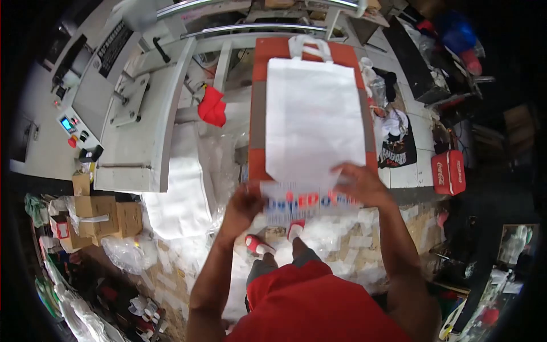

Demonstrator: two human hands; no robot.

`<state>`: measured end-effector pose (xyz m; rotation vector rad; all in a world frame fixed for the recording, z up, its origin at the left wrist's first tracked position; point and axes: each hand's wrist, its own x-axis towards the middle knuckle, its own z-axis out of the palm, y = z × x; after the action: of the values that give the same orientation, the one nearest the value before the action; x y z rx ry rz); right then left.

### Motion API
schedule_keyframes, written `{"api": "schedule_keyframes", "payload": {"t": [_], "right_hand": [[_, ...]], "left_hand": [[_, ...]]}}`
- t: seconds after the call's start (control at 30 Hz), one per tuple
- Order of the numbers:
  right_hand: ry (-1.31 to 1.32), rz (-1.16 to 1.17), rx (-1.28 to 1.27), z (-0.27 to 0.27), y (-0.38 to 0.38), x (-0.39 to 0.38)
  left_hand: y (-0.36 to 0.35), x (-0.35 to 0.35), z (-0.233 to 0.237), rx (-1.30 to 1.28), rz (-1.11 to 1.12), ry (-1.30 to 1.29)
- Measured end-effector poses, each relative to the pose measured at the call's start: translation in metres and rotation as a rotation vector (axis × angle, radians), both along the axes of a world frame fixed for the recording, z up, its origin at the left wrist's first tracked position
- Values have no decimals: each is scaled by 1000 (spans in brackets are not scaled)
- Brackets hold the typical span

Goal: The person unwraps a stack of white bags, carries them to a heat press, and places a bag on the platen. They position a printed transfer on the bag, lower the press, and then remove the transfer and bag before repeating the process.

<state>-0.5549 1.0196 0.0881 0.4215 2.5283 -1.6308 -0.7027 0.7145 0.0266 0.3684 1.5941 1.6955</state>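
Observation:
A white tote bag (316,114) lies flat on an orange board (259,139), its handles (310,48) at the far end. Just past its near edge, a sheet with red and blue lettering (296,208) is stretched between my hands. My left hand (247,203) is closed on the sheet's left end. At the other end, my right hand (364,185) has its fingers curled at the sheet's upper right, close to the bag's lower corner. Motion blurs the lettering and the right fingertips.
At left stands a white press-like machine (128,125) with a control panel (71,128). A red cloth (212,107) hangs beside it above a white bag stack (182,188). Cardboard boxes (102,219) sit lower left; a red cooler (449,172) is at right. Scraps litter the floor.

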Motion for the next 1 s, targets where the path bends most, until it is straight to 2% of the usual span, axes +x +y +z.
{"api": "schedule_keyframes", "payload": {"t": [0.03, 0.07, 0.1, 0.17, 0.2, 0.27, 0.3, 0.33, 0.43, 0.5, 0.57, 0.6, 0.67, 0.77, 0.83, 0.9, 1.0], "right_hand": [[17, -154, 16, 9, 20, -7], [35, -306, 30, 17, 37, -13], [52, -304, 31, 17, 50, -16], [411, -732, 334, -3, 74, -24], [427, -737, 332, -15, 83, -26], [591, -795, 627, -34, 91, -27], [645, -744, 627, -42, 88, -31], [648, -642, 798, -52, 89, -34], [545, -530, 740, -65, 78, -42], [430, -364, 842, -78, 79, -46], [358, -364, 863, -85, 80, -48], [278, -358, 884, -89, 79, -48], [266, -361, 904, -90, 77, -48], [255, -364, 952, -95, 76, -50], [260, -359, 977, -96, 75, -49], [239, -403, 835, -94, 74, -48], [181, -301, 935, -98, 74, -45]], "left_hand": [[27, -19, -2, 48, 78, 197], [56, -39, 2, 3, 131, 283], [84, -57, 6, -44, 186, 368], [133, -86, 11, -144, 237, 524], [151, -99, 5, -138, 237, 539], [182, -117, -5, -282, 302, 649], [192, -120, -6, -277, 301, 660], [200, -121, -3, -340, 306, 727], [213, -123, -6, -395, 365, 772], [211, -119, -10, -380, 427, 749], [189, -106, -16, -517, 311, 1251], [180, -97, -19, -521, 312, 1257], [168, -78, -22, -480, 149, 1318], [161, -62, -26, -471, 82, 1346], [160, -59, -32, -467, 110, 1389], [159, -60, -38, -461, 137, 1435], [159, -58, -42, -465, 157, 1419]]}}
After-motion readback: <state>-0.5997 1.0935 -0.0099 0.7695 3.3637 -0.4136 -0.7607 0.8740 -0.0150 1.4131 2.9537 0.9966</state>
